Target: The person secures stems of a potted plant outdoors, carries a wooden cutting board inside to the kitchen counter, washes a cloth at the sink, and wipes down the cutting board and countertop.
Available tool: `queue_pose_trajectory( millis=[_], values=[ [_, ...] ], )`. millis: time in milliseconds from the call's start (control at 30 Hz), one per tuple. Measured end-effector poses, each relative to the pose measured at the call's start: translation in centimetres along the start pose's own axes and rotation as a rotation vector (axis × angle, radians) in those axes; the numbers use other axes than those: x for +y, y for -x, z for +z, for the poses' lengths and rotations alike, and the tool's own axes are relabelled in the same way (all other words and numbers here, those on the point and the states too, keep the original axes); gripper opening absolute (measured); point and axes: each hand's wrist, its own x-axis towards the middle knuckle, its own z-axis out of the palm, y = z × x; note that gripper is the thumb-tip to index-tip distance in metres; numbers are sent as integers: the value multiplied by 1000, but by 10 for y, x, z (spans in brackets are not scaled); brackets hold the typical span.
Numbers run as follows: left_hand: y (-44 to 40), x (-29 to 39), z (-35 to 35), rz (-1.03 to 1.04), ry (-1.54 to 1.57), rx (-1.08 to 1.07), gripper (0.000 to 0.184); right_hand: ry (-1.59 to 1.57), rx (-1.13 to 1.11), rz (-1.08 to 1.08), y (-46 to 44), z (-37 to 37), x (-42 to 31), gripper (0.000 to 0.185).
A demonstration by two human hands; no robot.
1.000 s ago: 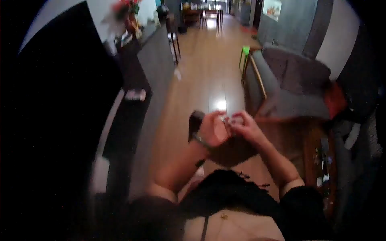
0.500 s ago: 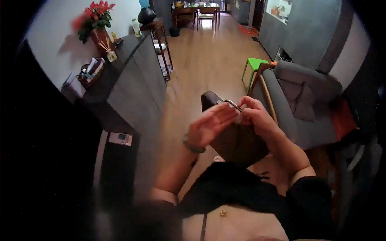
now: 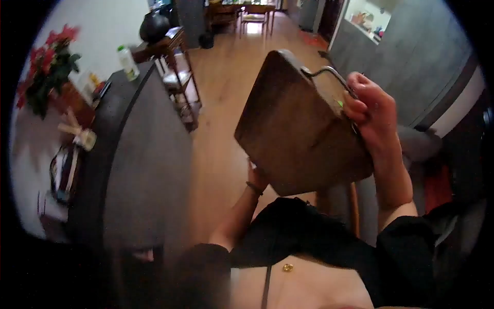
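A dark brown wooden chopping board (image 3: 301,129) is raised and tilted in front of my chest, its broad face towards me. From its upper right edge sticks out a curved metal handle (image 3: 332,72). My right hand (image 3: 374,105) is closed around that handle, fingers wrapped over it. At the board's lower left corner is my left hand (image 3: 258,175), mostly hidden behind the board. Its fingers do not show, so I cannot see whether they grip or only touch the back. A dark band circles the left wrist.
On my left runs a dark grey cabinet (image 3: 149,154) bearing a red-flowered plant (image 3: 54,72), a reed diffuser (image 3: 86,139) and a white bottle (image 3: 128,63). Beyond it stands a wooden shelf stand (image 3: 177,77) with a black vase (image 3: 154,27). A grey sofa (image 3: 419,144) is at right.
The board has swung up and nearer, now showing its broad face. My right hand has risen with the handle; my left hand has gone from near the handle to the lower left, behind the board.
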Motion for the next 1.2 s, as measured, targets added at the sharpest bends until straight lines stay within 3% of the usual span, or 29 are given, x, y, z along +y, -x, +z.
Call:
queue_pose_trajectory(
  millis=[33,67,133,200,267,333,433,567,667,733,767,833,900,1000,1067,1167,1200],
  values=[
    [-31,19,13,89,221,-81,91,-31,46,-24,-25,-11,-5,11],
    [-56,37,26,73,246,-88,91,-6,58,-12,-53,-23,-9,11],
    [-105,101,60,293,-143,59,78,64,303,-164,-109,-49,-17,24],
    [-147,168,98,218,-207,311,68,194,390,-220,-170,-85,-25,31],
    [-180,222,160,386,-472,166,69,360,403,-223,-225,-150,-35,39],
    [-219,283,220,345,-716,511,62,258,461,-170,-283,-200,-28,36],
    [-331,358,188,386,-791,301,66,109,456,-86,-355,-290,5,27],
    [-442,417,226,520,-916,297,62,64,409,57,-474,-368,62,17],
    [-518,463,229,383,-1090,443,61,-29,369,123,-581,-433,111,16],
    [-579,488,220,381,-1051,497,61,-37,447,198,-652,-484,144,14],
    [-610,500,213,377,-1009,511,62,-109,628,216,-688,-465,145,15],
    [-643,517,214,401,-986,536,61,38,456,233,-722,-521,175,24],
    [-713,537,211,357,-915,529,59,43,483,295,-778,-548,187,31],
    [-829,562,217,284,-889,538,57,-81,601,320,-860,-609,231,15],
    [-877,593,251,277,-835,490,59,-108,687,309,-894,-613,221,16],
    [-1014,627,273,43,-776,370,68,-116,829,435,-955,-714,250,24],
    [-1056,643,280,-101,-816,147,73,-181,826,434,-971,-741,254,21]
  ],
)
